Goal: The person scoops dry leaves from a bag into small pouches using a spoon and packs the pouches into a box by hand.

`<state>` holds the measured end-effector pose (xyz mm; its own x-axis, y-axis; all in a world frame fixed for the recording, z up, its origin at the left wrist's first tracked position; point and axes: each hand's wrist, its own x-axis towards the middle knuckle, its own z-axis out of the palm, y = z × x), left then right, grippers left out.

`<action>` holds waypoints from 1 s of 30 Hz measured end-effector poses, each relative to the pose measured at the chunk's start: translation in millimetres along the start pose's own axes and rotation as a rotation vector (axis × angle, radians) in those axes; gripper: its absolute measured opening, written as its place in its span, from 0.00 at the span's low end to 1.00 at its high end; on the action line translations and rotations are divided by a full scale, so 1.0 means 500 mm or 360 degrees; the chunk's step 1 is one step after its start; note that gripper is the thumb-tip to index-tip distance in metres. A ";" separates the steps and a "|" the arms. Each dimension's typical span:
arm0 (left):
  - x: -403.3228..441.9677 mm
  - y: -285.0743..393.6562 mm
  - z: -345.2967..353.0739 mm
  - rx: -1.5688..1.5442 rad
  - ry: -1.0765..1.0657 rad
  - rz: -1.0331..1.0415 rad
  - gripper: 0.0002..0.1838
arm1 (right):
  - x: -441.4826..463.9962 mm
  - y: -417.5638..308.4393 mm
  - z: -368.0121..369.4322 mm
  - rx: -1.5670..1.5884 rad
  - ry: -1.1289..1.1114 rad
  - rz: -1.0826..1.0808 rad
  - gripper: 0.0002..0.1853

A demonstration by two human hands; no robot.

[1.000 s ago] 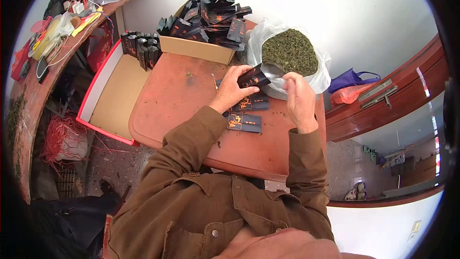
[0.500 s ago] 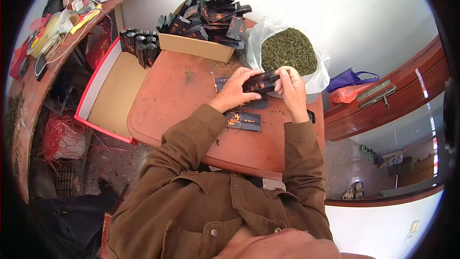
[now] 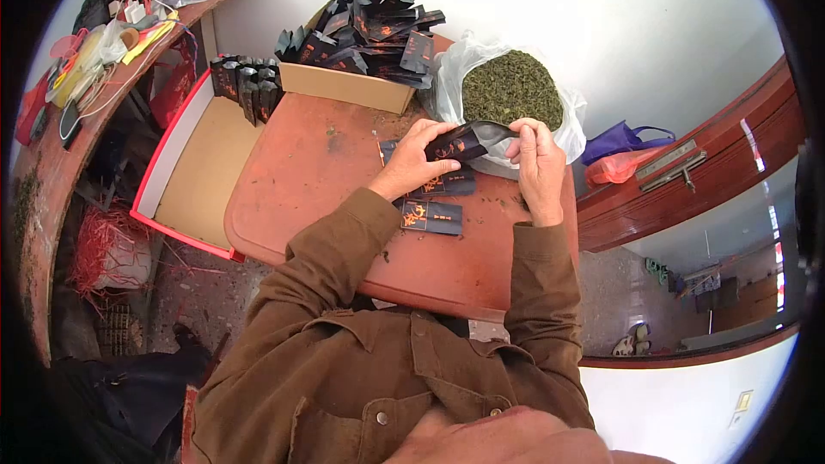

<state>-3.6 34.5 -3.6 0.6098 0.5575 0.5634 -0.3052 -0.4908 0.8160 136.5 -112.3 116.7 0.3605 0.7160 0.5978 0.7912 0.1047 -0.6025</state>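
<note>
My left hand (image 3: 412,161) is closed round the body of a black pouch (image 3: 458,145) with orange writing. My right hand (image 3: 539,174) pinches the rim of that pouch at its far right corner. The pouch lies tilted on its side, its mouth gaping to show a grey lining. Beneath and beside it, flat black pouches (image 3: 432,216) rest on the table, one partly under my left hand. Just beyond my hands stands a clear plastic bag (image 3: 448,96) heaped with dried green leaves (image 3: 511,88), which look like tea.
A cardboard box (image 3: 344,88) piled with black pouches stands at the back of the reddish table (image 3: 292,180). To the left, a red-rimmed tray (image 3: 193,167) has several upright pouches (image 3: 247,86) at its far end. A cluttered shelf (image 3: 129,56) curves along the far left.
The pouch's mouth has been spread wider, and its lining now shows. My right hand has shifted right, drawing the rim outward. My left hand keeps hold of the pouch body.
</note>
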 end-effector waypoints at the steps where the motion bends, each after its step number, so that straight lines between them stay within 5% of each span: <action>1: 0.000 -0.001 -0.001 0.0018 0.0015 0.0005 0.34 | -0.001 0.000 0.000 0.0029 0.0029 0.0046 0.12; 7: -0.004 -0.008 0.000 0.0037 0.0157 -0.0087 0.33 | 0.034 0.017 -0.032 0.0235 0.0223 0.0328 0.15; 14: 0.000 -0.007 -0.003 0.0060 0.0178 -0.0167 0.33 | 0.081 0.082 -0.036 -0.0414 -0.0080 0.0564 0.18; 22: 0.002 -0.014 -0.002 0.0072 0.0181 -0.0172 0.34 | 0.048 0.161 0.063 -0.0289 0.0143 0.0557 0.17; 30: 0.001 -0.016 0.003 0.0129 0.0173 -0.0130 0.34 | 0.013 0.094 0.012 -0.0807 0.0188 0.0001 0.08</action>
<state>0.3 37.7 -10.2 0.5459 0.6649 0.5098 -0.1949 -0.4911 0.8490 172.7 -98.7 89.1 0.3912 0.6300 0.6709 0.9203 -0.2640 -0.2887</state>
